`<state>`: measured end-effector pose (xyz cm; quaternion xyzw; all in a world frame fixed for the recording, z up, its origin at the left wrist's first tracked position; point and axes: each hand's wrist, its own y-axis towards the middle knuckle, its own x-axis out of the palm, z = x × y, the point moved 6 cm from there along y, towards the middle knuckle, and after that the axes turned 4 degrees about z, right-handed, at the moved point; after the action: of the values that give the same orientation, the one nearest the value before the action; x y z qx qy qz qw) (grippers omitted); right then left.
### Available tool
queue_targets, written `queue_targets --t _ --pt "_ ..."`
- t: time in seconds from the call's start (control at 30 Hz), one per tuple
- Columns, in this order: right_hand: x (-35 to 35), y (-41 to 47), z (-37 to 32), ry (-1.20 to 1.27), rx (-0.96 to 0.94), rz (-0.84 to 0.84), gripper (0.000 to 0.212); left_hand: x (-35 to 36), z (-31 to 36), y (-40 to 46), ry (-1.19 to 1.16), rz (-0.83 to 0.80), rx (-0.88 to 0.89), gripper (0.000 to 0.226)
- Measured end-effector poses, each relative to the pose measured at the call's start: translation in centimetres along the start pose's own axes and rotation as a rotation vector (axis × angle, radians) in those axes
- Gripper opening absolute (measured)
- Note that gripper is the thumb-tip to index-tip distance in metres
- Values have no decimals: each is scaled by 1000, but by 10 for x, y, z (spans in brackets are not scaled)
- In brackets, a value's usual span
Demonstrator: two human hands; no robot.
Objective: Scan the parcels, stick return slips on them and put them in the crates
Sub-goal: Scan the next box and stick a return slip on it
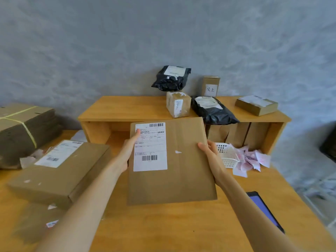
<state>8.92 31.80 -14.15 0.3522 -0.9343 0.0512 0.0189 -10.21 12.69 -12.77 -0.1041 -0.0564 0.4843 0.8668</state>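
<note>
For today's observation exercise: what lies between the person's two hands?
In the head view, the flat cardboard parcel spans the gap; the left hand holds its labelled edge, the right hand its opposite edge.

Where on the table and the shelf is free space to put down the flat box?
Both hands grip the flat box. Free: table under it, between the labelled box and tablet; shelf top left of the taped parcel. Crowded: shelf's right half, around the white basket.
</note>
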Motion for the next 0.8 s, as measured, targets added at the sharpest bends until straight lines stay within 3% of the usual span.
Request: queue_targets --t 0.17,0.27,0.8 --pt "-87 -1 39 -42 83 68 38 80 -61 5 2 -52 -114 57" --pt "-118 -5 71 -82 144 77 40 109 -95 7 35 -42 -147 48" --pt "-166 7 141 -162 329 35 51 144 -168 23 61 -60 -312 50"
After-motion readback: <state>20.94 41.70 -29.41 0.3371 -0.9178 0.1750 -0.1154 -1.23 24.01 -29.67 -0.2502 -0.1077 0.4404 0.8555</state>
